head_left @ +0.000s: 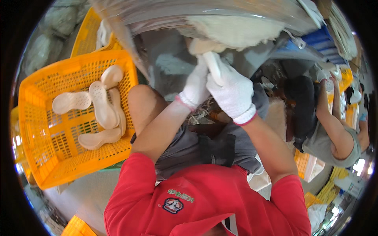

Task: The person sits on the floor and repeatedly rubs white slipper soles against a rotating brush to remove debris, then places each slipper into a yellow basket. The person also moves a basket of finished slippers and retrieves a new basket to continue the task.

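Observation:
Both my hands wear white knit gloves with red cuffs and come together in front of a grey machine housing. Fingers closed, my left hand [195, 85] and my right hand [233, 89] grip a cream shoe sole [202, 46] between them. Its far end shows beyond my fingertips; the rest is covered by the gloves. That end lies against or just under a fluffy cream buffing wheel [240, 29]; contact cannot be made out exactly.
On my left stands an orange perforated crate [43, 157] with several cream shoe soles [103, 104] in it. Plastic sheeting [165, 13] hangs over the machine. Shreds [202, 112] lie below my hands. At right a co-worker [334, 137] sits close by, near more yellow crates.

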The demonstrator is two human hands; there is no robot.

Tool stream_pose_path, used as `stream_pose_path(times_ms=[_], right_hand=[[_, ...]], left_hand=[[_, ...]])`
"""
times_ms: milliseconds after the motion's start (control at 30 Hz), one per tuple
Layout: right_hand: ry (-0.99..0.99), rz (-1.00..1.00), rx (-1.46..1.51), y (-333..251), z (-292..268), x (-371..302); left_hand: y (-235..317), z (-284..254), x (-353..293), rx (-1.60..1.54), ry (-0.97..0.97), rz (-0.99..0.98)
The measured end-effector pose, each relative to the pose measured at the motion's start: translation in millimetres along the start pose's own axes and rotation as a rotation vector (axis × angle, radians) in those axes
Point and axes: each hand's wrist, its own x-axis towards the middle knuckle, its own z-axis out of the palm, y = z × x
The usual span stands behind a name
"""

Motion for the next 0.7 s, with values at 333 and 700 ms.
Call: stream_pose_path(times_ms=[333, 700], right_hand=[[-0.462, 0.379, 0.703, -5, -18, 18], [-0.464, 0.577, 1.104, -28, -29, -5]], left_hand=[[-9, 28, -3, 0.115, 0.146, 0.13], [10, 10, 40, -0.307, 0.128, 0.045]])
